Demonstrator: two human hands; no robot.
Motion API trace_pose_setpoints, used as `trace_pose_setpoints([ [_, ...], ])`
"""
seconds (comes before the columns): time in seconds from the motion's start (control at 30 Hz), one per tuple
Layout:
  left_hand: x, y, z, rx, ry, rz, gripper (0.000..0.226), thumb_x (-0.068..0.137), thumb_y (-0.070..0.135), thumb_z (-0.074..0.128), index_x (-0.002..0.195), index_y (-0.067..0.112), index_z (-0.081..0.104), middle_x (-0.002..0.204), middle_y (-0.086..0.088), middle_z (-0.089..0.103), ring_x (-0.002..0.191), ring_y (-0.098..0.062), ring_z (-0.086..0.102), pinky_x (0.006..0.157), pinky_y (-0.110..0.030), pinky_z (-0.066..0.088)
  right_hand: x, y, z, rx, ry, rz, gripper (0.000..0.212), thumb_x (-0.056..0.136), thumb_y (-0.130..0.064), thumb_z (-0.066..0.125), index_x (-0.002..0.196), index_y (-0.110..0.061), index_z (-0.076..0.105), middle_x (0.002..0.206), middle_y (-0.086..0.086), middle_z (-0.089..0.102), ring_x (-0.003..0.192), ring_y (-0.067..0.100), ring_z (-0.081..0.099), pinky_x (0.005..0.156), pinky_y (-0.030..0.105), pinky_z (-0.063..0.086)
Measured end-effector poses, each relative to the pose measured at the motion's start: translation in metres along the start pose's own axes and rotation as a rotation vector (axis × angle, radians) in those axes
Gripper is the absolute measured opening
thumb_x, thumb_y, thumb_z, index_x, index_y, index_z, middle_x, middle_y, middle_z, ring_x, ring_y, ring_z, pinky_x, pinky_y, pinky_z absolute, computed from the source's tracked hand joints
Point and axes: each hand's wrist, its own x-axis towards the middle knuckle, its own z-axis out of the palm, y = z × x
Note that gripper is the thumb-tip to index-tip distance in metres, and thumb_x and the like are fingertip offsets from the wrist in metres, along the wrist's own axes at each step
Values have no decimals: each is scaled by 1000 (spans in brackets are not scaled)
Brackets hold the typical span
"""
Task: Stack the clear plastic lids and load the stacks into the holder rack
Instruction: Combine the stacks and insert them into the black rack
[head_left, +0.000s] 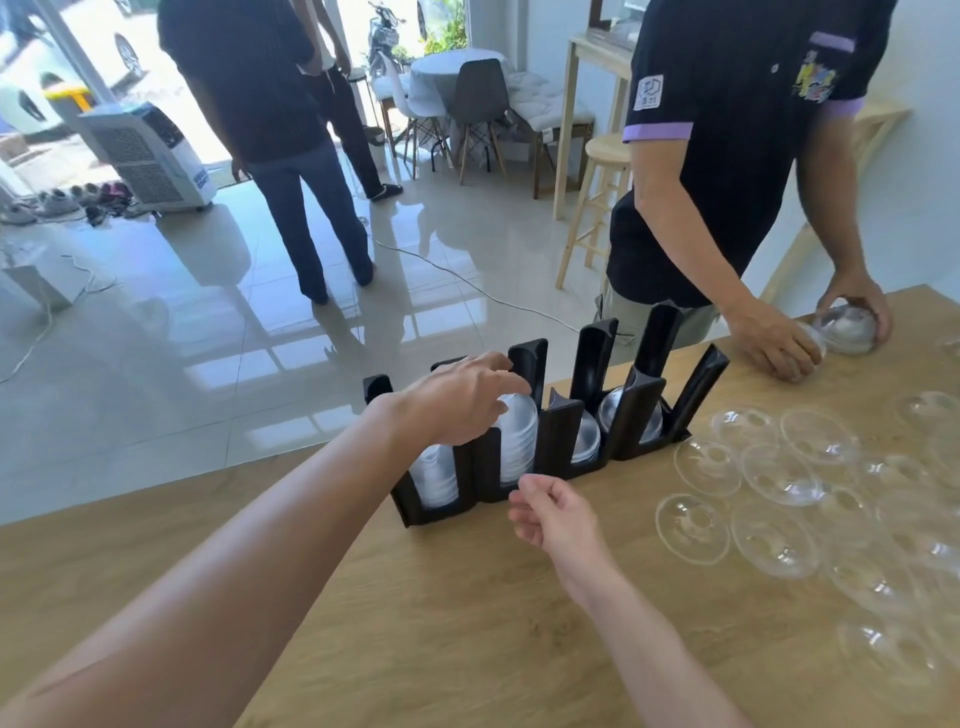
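Observation:
A black holder rack (556, 431) with several slots stands on the wooden table (441, 623). Stacks of clear dome lids sit in its slots: one at the left end (434, 475), a taller stack (519, 436) in the second slot, and shorter ones (587, 439) (631, 415) further right. My left hand (457, 397) rests over the top of the second stack, fingers spread and touching it. My right hand (550, 514) hovers just in front of the rack with loosely curled fingers and nothing in it. Several loose clear lids (779, 473) lie spread over the table to the right.
A person in a dark shirt stands at the table's far right, both hands (810, 327) on a stack of lids. Two other people stand on the tiled floor behind. An air cooler (150, 156), chairs and a wooden stool (597, 208) are further back.

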Motion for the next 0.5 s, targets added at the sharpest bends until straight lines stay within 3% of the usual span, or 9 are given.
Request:
trace_pose_setpoints([
  [0.2, -74, 9, 18, -118, 290, 14, 34, 100, 34, 50, 133, 36, 52, 139, 11, 47, 124, -13, 48, 93, -34, 47, -34, 2, 4, -202, -56, -131, 13, 98, -29, 67, 110, -24, 71, 99, 2, 76, 96, 16, 72, 78, 25, 60],
  [0.3, -122, 2, 31, -175, 393, -32, 34, 98, 39, 52, 133, 37, 51, 139, 15, 45, 127, -8, 45, 92, -29, 46, -52, 4, 14, -355, -106, -192, 14, 98, -35, 65, 112, -31, 69, 101, -6, 76, 96, 7, 71, 77, 20, 58],
  [0.43, -186, -14, 49, -202, 447, -120, 35, 98, 40, 53, 133, 35, 52, 141, 15, 45, 130, -9, 45, 96, -28, 44, -76, 9, 40, -544, -174, -347, 17, 98, -33, 65, 115, -30, 66, 105, -12, 72, 96, -6, 65, 76, 9, 51],
  [0.5, -220, -24, 59, -196, 445, -175, 36, 98, 40, 55, 133, 35, 53, 141, 14, 46, 130, -8, 45, 96, -25, 42, -86, 16, 59, -640, -222, -429, 21, 98, -28, 66, 119, -24, 66, 111, -11, 69, 99, -5, 64, 81, 10, 50],
])
